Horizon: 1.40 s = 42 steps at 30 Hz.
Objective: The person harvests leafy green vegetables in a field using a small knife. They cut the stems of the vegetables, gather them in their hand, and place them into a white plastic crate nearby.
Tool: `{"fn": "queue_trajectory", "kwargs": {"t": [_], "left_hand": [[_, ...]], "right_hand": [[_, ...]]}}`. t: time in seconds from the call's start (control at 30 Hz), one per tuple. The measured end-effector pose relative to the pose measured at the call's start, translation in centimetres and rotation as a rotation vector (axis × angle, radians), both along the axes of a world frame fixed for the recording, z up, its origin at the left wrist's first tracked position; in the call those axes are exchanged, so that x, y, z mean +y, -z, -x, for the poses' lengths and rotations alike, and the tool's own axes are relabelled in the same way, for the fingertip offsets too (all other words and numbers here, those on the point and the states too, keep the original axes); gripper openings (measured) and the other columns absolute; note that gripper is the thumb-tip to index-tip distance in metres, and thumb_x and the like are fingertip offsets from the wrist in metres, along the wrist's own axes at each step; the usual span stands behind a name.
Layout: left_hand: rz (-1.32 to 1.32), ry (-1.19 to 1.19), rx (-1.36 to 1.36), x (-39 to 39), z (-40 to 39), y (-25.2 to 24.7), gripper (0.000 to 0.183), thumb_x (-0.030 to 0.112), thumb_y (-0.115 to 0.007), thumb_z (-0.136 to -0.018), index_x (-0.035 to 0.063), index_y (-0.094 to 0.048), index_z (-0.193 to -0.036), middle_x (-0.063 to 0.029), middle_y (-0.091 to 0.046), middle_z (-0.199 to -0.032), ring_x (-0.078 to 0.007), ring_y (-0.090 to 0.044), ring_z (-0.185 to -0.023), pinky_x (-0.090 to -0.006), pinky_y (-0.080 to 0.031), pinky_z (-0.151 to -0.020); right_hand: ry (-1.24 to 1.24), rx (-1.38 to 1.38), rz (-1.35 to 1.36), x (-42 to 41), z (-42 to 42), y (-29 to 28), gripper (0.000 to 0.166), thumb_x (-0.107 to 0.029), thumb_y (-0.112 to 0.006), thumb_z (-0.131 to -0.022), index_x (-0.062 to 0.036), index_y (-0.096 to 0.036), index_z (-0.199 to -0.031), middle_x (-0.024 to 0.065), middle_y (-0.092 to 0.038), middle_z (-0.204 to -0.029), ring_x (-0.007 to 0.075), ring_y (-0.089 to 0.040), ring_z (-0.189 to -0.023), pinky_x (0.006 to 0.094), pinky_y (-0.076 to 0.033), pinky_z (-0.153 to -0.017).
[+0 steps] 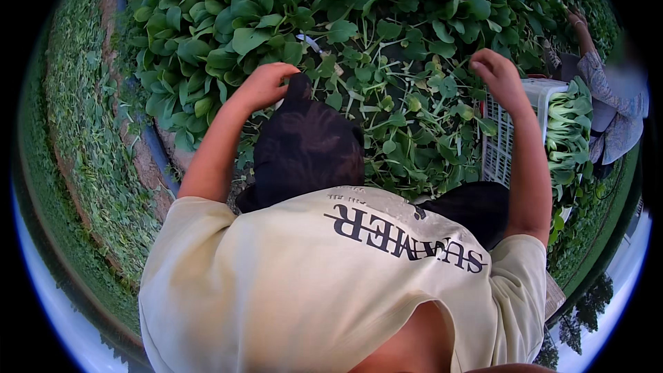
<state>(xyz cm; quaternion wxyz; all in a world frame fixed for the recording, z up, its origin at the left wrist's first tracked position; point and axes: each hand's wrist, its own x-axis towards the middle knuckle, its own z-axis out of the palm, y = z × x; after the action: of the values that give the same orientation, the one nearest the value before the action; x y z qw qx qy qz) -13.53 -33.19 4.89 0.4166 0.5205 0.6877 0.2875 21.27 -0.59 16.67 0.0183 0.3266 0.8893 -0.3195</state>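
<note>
My left hand (265, 85) is at the raised knee of my dark trousers (311, 140), fingers bent around its tip; whether it pinches the cloth is hard to tell. My right hand (494, 70) hovers left of a white plastic crate (500, 137), fingers loosely curled, with nothing visible in it. A knife (311, 43) with a pale blade lies among cut leaves beyond my left hand. Loose leaves and stalks (399, 114) cover the ground between my hands. Leafy greens that look like bok choy (207, 36) stand in a dense bed ahead and to the left.
Harvested bok choy (564, 124) is stacked at the crate's right side. Another person (616, 109) in a patterned sleeve is at the far right, one hand among the plants. A dark hose or pipe (155, 150) runs along the soil at left, beside another planted strip.
</note>
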Motion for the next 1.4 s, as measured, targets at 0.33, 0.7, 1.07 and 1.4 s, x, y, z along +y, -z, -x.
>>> {"fn": "queue_trajectory", "kwargs": {"t": [0.33,0.7,1.07,1.4], "left_hand": [[0.095,-0.037,-0.861,0.3,-4.8,13.0,0.017,0.017,-0.066,-0.084,0.0039,-0.070,-0.095,-0.0050,-0.069,-0.093,-0.0128,-0.062,-0.087,-0.0309,-0.050,-0.078],[0.203,0.571,-0.698,0.8,-6.5,6.3,0.031,0.015,-0.064,-0.091,-0.0004,-0.059,-0.118,-0.0092,-0.066,-0.111,-0.0158,-0.063,-0.102,-0.0308,-0.050,-0.089],[0.224,-0.090,-0.793,-5.2,-1.3,5.4,0.024,0.003,-0.055,-0.092,-0.0009,-0.060,-0.115,-0.0083,-0.066,-0.108,-0.0160,-0.064,-0.102,-0.0297,-0.050,-0.092],[-0.100,0.326,0.974,4.7,0.5,5.0,0.016,0.010,-0.067,-0.070,0.0073,-0.063,-0.085,-0.0072,-0.062,-0.092,-0.0246,-0.059,-0.095,-0.0367,-0.047,-0.086]], "right_hand": [[-0.354,-0.276,0.210,-10.2,15.5,8.2,0.017,-0.016,-0.063,-0.088,-0.0033,-0.063,-0.098,0.0104,-0.068,-0.086,0.0238,-0.066,-0.081,0.0357,-0.051,-0.075],[-0.185,-0.140,0.325,-11.0,18.6,21.9,0.016,-0.015,-0.061,-0.081,-0.0078,-0.071,-0.092,0.0111,-0.071,-0.085,0.0294,-0.068,-0.080,0.0395,-0.053,-0.073],[-0.082,-0.426,0.058,-15.1,23.3,27.4,0.030,-0.024,-0.064,-0.080,-0.0063,-0.068,-0.103,0.0168,-0.068,-0.108,0.0354,-0.066,-0.098,0.0432,-0.054,-0.081],[0.089,-0.013,0.355,-14.8,15.3,22.1,0.041,-0.033,-0.060,-0.087,-0.0002,-0.058,-0.110,0.0230,-0.067,-0.099,0.0398,-0.065,-0.091,0.0463,-0.050,-0.080]]}}
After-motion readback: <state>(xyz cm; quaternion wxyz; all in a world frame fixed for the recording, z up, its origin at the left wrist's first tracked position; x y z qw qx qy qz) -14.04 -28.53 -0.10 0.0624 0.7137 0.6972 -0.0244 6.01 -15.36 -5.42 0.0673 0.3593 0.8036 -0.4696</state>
